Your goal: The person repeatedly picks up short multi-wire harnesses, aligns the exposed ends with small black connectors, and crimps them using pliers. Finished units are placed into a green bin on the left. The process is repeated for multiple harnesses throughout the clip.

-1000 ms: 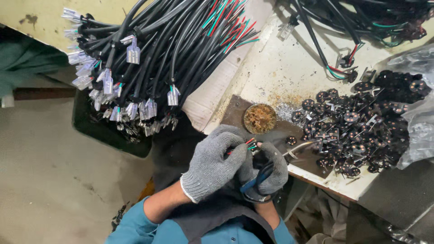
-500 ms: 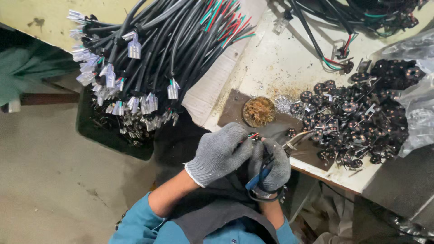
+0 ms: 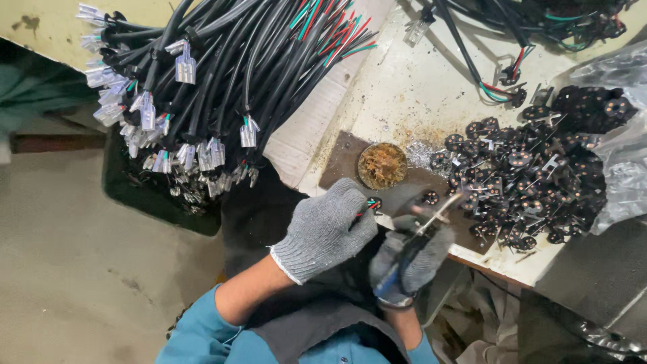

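My left hand [image 3: 328, 229], in a grey knit glove, pinches the red and green wire ends of a black cable against a small black round part [image 3: 373, 202]. My right hand [image 3: 411, 259], also gloved, grips a soldering iron [image 3: 431, 219] with a blue handle, its metal tip pointing up toward the table edge. Both hands meet just below the round tin of brown flux [image 3: 382, 165] on a dark board [image 3: 340, 162].
A thick bundle of black cables with clear plug ends [image 3: 202, 87] hangs over the table's left edge. A heap of small black round parts [image 3: 532, 168] lies at the right beside a clear plastic bag [image 3: 623, 162]. More cables [image 3: 532, 20] lie at the top right.
Both hands have stayed at the table edge; the right hand has swung the iron's tip out to the right, away from the wire ends.
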Available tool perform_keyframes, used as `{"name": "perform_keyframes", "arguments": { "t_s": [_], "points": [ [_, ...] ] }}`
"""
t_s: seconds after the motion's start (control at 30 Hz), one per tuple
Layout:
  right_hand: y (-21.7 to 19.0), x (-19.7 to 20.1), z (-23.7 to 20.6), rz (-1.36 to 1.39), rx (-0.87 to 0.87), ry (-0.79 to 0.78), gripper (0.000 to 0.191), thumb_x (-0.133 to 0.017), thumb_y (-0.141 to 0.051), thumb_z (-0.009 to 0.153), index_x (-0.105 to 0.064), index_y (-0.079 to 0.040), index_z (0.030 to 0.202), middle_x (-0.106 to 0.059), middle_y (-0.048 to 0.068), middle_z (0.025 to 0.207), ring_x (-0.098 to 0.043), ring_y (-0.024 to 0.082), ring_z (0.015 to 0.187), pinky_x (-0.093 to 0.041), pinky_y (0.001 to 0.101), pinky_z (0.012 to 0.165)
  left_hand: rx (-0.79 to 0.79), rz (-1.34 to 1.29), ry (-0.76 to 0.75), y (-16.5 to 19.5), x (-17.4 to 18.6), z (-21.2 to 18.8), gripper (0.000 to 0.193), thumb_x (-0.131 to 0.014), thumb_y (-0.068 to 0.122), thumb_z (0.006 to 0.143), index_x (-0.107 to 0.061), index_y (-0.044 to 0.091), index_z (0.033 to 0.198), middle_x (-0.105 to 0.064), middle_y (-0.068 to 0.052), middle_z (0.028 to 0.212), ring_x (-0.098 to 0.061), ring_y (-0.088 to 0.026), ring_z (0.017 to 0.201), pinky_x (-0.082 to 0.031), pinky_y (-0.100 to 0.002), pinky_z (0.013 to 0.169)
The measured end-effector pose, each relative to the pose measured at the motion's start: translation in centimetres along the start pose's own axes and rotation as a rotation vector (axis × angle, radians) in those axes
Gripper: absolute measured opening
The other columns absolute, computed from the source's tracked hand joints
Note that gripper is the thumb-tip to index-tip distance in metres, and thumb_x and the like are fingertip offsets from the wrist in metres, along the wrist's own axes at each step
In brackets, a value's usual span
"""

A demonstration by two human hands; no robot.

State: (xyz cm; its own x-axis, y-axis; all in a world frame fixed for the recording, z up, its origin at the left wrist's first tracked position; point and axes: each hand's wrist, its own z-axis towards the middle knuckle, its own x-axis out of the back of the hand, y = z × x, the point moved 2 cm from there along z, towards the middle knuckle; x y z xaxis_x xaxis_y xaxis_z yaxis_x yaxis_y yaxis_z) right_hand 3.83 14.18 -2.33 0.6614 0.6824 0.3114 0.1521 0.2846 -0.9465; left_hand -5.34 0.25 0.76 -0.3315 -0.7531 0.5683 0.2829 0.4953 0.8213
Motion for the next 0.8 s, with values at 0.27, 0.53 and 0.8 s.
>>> {"name": "perform_keyframes", "arguments": {
  "t_s": [0.27,0.53,0.8],
  "points": [
    [2.6,4.4,-0.6,-0.013,0.083,-0.076,0.031,-0.067,-0.024,0.094,-0.070,0.006,0.101,-0.071,0.014,0.096,-0.071,0.021,0.084,-0.059,0.0335,0.078,-0.001,-0.033,0.000,-0.1,-0.1,0.4,0.023,-0.075,0.021,0.085,-0.055,0.011,0.086,-0.058,-0.010,0.087,-0.066,-0.032,0.070,-0.049,-0.043,0.057],
    [2.8,5.2,-0.8,-0.308,0.359,-0.240,0.028,-0.066,-0.029,0.094,-0.072,-0.001,0.096,-0.074,0.016,0.099,-0.074,0.035,0.097,-0.059,0.0450,0.095,0.003,0.003,-0.002,-0.1,-0.4,0.4,0.025,-0.076,0.025,0.090,-0.056,0.011,0.085,-0.057,-0.010,0.084,-0.064,-0.031,0.067,-0.047,-0.042,0.054],
    [3.2,6.3,-1.6,-0.073,0.184,-0.283,0.037,-0.060,-0.033,0.086,-0.074,-0.007,0.108,-0.073,0.013,0.109,-0.071,0.032,0.108,-0.055,0.0425,0.101,-0.020,0.025,-0.008,-0.3,-0.4,0.5,0.026,-0.076,0.026,0.090,-0.056,0.011,0.084,-0.056,-0.010,0.082,-0.062,-0.031,0.063,-0.046,-0.044,0.053]
  ]
}}
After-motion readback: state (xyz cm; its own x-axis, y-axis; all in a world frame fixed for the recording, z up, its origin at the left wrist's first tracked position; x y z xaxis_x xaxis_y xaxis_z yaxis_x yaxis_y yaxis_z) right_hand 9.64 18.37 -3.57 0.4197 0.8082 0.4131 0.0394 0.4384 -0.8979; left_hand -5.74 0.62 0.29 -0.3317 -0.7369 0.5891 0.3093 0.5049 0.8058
